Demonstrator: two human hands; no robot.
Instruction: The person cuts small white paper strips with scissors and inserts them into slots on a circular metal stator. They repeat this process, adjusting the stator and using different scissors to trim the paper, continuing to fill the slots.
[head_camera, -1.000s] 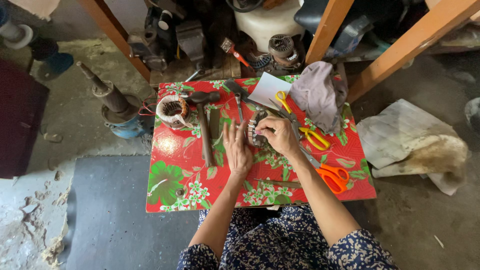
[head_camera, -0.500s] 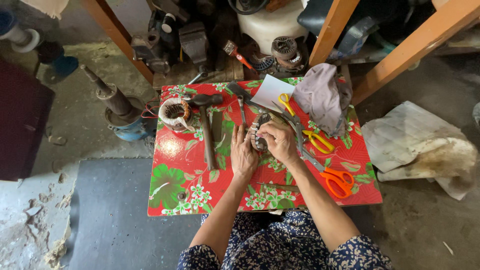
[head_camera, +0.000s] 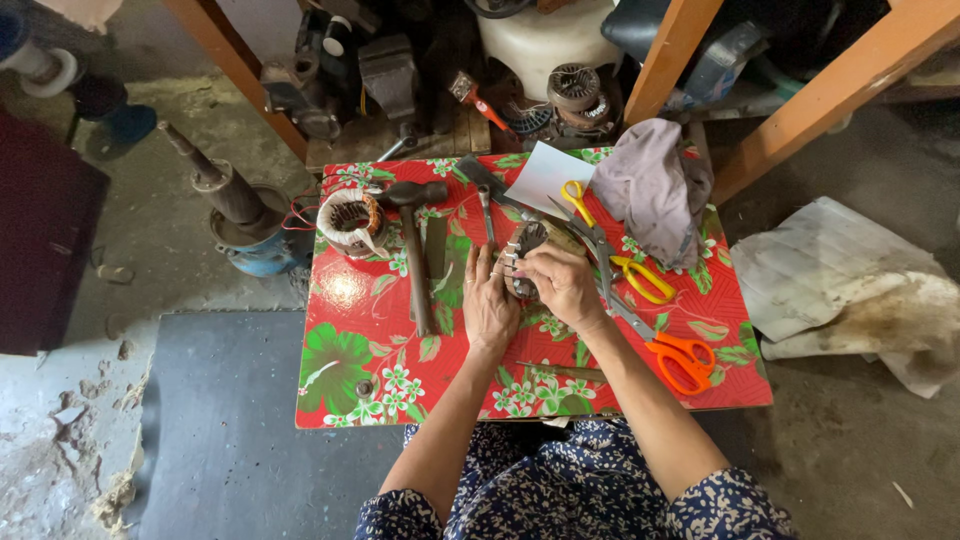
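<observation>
Left hand (head_camera: 489, 310): lies on the table beside the stator, fingers bent and pressing its left side; it steadies rather than wraps the part.
Right hand (head_camera: 562, 283): closed over the stator from the right, fingertips curled onto its top edge near the pale slot strips.
Stator (head_camera: 527, 252): small dark motor core, flat on the red floral table (head_camera: 350, 350), between both hands and just above centre; pale strips stick up from its slots.
Hammer (head_camera: 416, 250): just left of the left hand, head away from the person, untouched.
Wound coil (head_camera: 350, 222): copper-wound part at the table's left back corner, well apart from the hands.
Scissors: yellow pair (head_camera: 625, 255) and orange pair (head_camera: 672, 350) to the right of the right hand, both lying loose.
Rag (head_camera: 655, 185): grey cloth at the back right.
Step in hand: by my reading, seating or adjusting the slot strips in the core, both hands engaged.
Next move calls for: a firm hold from the left while the right fingertips work one slot at a time; fine pinching, little force.
</observation>
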